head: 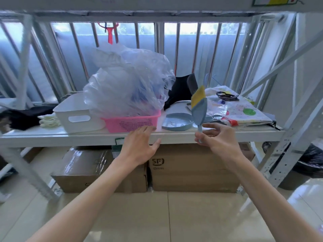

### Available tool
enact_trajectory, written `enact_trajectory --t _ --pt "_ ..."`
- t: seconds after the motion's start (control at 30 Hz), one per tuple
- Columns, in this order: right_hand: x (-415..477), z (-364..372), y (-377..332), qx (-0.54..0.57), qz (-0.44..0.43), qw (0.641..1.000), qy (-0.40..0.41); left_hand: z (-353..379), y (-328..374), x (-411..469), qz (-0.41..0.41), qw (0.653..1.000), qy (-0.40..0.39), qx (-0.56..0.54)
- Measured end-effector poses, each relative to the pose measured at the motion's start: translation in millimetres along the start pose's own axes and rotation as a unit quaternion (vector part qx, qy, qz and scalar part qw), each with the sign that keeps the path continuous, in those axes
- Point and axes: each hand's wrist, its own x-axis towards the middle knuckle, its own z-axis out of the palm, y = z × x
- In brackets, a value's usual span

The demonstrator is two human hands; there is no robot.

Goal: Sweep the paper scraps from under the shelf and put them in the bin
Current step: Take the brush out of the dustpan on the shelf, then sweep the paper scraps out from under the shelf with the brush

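Note:
My right hand point(216, 138) pinches the handle of a small light-blue brush point(198, 109) with yellow bristles, held upright in front of the shelf edge. A light-blue dustpan point(176, 122) lies on the white shelf board point(87, 136) just left of the brush. My left hand point(139, 145) hovers with straight fingers at the shelf edge, below the pink basket point(132, 122), holding nothing. No paper scraps show on the floor. A black-lined bin point(312, 159) stands on the floor at the far right.
A white tub point(76, 116) and a clear plastic bag point(129, 84) in the pink basket fill the shelf's left. Patterned cloth bags point(241, 110) lie at right. Two cardboard boxes point(192, 168) sit under the shelf. Metal shelf posts point(286, 145) stand at both sides.

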Motion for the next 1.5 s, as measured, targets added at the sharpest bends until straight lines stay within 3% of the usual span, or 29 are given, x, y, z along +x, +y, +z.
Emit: enact_trajectory --t 0.17,0.37,0.53,0.77,0.93,1.1,1.27,1.4,1.5 --pt "-14 55 -7 -0.026 -0.014 0.993 -0.111 -26 -48 -26 -0.077 0.996 -0.014 0.043" --pt "-30 138 -5 -0.136 -0.028 0.956 -0.258 -68 -127 -64 -0.171 0.980 -0.015 0.096" --pt "-40 202 26 -0.230 -0.025 0.912 -0.337 -93 -202 -93 -0.263 0.958 0.014 0.109" --pt "-65 313 102 -0.301 0.043 0.855 -0.421 -98 -305 -133 -0.361 0.925 0.084 0.084" --pt "-60 387 141 -0.353 0.050 0.827 -0.436 -78 -376 -149 -0.403 0.908 0.054 0.103" --pt "-53 450 188 -0.368 0.089 0.815 -0.439 -52 -436 -147 -0.498 0.860 0.081 -0.074" --pt "-43 506 239 -0.352 0.144 0.819 -0.430 -17 -481 -138 -0.529 0.816 0.142 -0.184" --pt "-42 547 265 -0.331 0.201 0.820 -0.421 8 -515 -140 -0.535 0.807 0.164 -0.188" --pt "-43 573 281 -0.329 0.221 0.813 -0.427 17 -534 -141 -0.487 0.824 0.180 -0.229"
